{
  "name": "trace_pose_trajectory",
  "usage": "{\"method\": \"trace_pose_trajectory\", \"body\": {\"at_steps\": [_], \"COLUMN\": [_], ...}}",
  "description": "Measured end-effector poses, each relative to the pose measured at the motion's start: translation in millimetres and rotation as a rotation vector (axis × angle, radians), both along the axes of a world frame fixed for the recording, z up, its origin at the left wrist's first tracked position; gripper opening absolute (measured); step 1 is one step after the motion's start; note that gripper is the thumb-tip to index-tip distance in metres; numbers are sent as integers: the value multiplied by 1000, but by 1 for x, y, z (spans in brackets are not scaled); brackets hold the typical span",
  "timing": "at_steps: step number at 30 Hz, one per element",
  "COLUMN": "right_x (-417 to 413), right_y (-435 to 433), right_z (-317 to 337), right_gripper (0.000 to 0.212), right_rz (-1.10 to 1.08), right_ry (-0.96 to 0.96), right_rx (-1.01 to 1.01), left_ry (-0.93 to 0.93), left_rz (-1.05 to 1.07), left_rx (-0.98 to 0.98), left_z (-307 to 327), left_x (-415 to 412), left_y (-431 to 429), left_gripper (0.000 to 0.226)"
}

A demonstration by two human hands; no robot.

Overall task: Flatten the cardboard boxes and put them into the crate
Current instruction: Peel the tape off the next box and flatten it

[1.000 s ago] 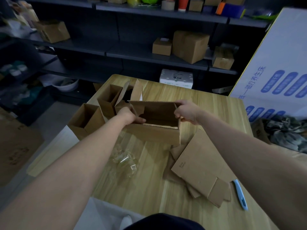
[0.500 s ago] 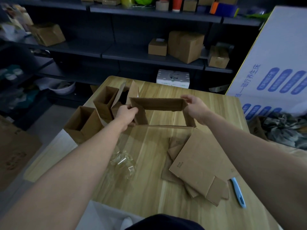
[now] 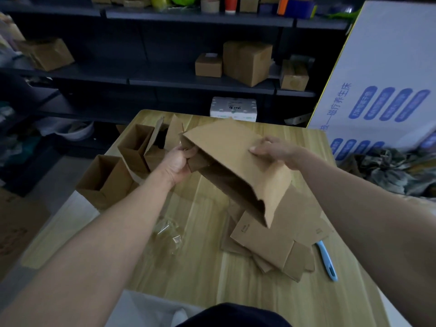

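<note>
I hold a brown cardboard box (image 3: pixel 226 149) in the air above the wooden table (image 3: pixel 212 279), nearly collapsed flat and tilted down to the right. My left hand (image 3: pixel 178 161) grips its left end, thumb on top. My right hand (image 3: pixel 276 149) presses flat on its upper panel with fingers around the far edge. Under its lower end lies a pile of flattened boxes (image 3: pixel 271 241). Two open upright boxes (image 3: pixel 103 180) (image 3: pixel 135 147) stand at the table's left edge, with a third opened box (image 3: pixel 169 133) behind them. No crate is in view.
A blue cutter (image 3: pixel 326 260) lies right of the flat pile. Crumpled clear tape (image 3: pixel 168 232) lies at table centre. Dark shelves (image 3: pixel 165 79) with boxes run behind. A large white printed carton (image 3: pixel 387 79) stands at the right. Brown cardboard (image 3: pixel 14 223) lies on the floor at left.
The box went from standing open on the table to lifted, turned and squashed nearly flat. Both hands rose with it, and my right hand shifted onto its top panel.
</note>
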State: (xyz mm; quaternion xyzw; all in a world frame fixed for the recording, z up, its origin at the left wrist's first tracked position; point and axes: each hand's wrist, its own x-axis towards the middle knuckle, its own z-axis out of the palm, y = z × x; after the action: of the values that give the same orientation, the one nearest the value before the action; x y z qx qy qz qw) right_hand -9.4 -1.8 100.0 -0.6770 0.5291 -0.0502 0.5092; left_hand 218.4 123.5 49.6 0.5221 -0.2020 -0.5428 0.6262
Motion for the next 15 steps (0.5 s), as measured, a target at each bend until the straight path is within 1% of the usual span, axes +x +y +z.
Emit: {"method": "trace_pose_trajectory", "body": {"at_steps": [3, 6, 8, 10, 12, 14, 15], "right_x": [-10, -14, -18, -25, -31, -38, -40], "right_y": [-5, -5, -8, -11, -14, -17, -18], "right_z": [-3, -7, -9, -9, -10, -13, -15], "right_gripper": [88, 90, 83, 65, 51, 50, 53], "right_rz": [-5, -93, -210, -283, -346, -407, -432], "right_ry": [-10, -58, -81, -58, -60, -63, -83], "right_rx": [24, -9, -49, -66, -44, -38, -48], "left_ry": [17, -29, -72, -80, -23, 136, 200], "left_rz": [-73, -101, -94, -84, -75, -59, -66], "left_rx": [-35, -49, -45, -23, -30, -43, -14], "left_z": [5, 6, 7, 7, 6, 2, -2], "left_x": [-5, -12, -17, -19, -18, -16, -15], "left_y": [-3, -4, -5, -4, -1, 1, 0], "left_gripper": [28, 26, 26, 25, 24, 26, 37]}}
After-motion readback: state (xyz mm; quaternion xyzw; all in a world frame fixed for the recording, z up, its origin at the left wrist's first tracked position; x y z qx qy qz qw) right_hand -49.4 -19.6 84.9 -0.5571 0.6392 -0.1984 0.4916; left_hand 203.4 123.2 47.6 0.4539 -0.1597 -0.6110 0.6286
